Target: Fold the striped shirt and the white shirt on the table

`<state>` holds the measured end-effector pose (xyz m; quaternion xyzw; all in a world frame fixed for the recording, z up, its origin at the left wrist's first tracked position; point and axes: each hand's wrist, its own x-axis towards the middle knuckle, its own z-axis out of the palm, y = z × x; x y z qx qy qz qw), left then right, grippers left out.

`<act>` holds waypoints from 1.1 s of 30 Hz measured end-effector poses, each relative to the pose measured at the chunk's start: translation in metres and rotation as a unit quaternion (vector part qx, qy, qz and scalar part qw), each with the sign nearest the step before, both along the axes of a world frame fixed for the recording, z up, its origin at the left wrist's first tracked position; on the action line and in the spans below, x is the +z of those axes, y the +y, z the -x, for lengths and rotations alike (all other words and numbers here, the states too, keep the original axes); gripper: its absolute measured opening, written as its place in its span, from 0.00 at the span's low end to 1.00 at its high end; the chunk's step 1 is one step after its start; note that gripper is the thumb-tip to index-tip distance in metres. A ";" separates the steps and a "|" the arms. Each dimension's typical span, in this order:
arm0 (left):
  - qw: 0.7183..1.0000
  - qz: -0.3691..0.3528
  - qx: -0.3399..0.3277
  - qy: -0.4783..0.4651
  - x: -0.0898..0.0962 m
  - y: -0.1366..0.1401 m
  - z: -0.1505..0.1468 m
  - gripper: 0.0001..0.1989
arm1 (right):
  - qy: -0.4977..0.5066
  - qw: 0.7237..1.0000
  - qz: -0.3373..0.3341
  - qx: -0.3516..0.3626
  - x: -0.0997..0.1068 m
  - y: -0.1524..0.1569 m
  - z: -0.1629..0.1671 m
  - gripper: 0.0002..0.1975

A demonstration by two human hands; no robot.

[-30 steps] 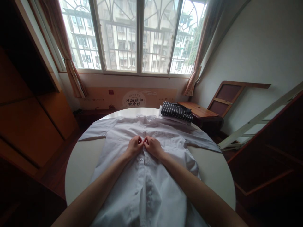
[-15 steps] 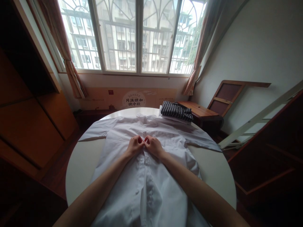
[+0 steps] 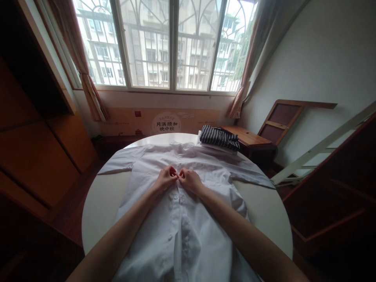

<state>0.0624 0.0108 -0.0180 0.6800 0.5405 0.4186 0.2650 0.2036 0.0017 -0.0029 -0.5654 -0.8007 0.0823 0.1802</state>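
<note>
Well inside tbl rim (image 3: 85, 221): L hand (image 3: 167, 177), R hand (image 3: 189, 180) on shirt frt (image 3: 190, 221).

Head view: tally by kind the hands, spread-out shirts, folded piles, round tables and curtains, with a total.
Hands: 2, left hand and right hand
Shirt, spread out: 1
Pile, folded: 1
Table, round: 1
Curtains: 2, left curtain and right curtain
Total: 7

A shirt (image 3: 194, 223) lies on a table (image 3: 100, 211); clothes (image 3: 219, 138) sit at its far-right edge; behind is a window (image 3: 173, 47)
</note>
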 end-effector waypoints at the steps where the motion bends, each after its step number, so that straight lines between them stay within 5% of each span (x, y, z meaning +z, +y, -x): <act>1: 1.000 0.000 -0.002 -0.002 0.000 0.000 0.000 0.06 | -0.002 1.000 -0.002 0.003 0.000 0.000 0.000 0.08; 33: 0.994 -0.055 -0.012 0.088 -0.006 0.000 0.002 0.02 | 0.122 0.990 0.069 -0.017 -0.003 0.009 -0.005 0.08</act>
